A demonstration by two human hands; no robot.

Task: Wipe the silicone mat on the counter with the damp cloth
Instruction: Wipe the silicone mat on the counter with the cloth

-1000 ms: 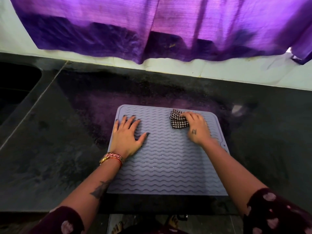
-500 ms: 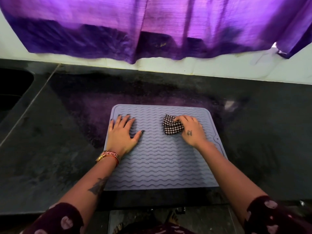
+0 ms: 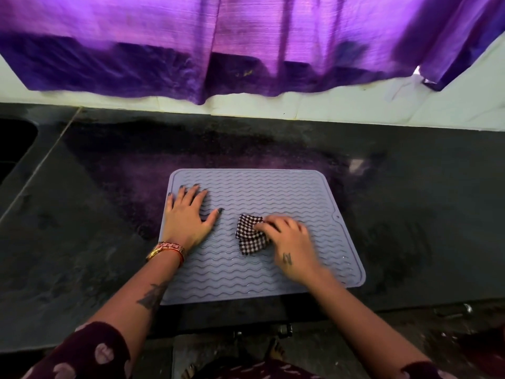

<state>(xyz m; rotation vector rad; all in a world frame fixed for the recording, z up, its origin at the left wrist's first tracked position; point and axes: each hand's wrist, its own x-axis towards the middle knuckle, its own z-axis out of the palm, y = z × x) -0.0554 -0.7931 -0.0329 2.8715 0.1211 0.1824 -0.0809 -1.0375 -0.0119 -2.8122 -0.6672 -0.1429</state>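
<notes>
A grey silicone mat (image 3: 273, 192) with wavy ridges lies flat on the dark counter (image 3: 82, 214), near its front edge. My left hand (image 3: 188, 217) rests flat on the mat's left side, fingers spread, a bracelet on the wrist. A small folded checked cloth (image 3: 248, 236) sits near the middle of the mat. My right hand (image 3: 292, 244) holds the cloth down from its right side, with the fingers curled over its edge. The hand is a little blurred.
A purple curtain (image 3: 246, 45) hangs over the white wall behind the counter. A dark sink recess (image 3: 13, 143) lies at the far left. A small pale spot (image 3: 356, 164) marks the counter behind the mat's right corner. My feet show below the counter edge.
My right hand has slid the cloth from the mat's far right part toward me and to the left, to the middle. My left hand has stayed on the mat.
</notes>
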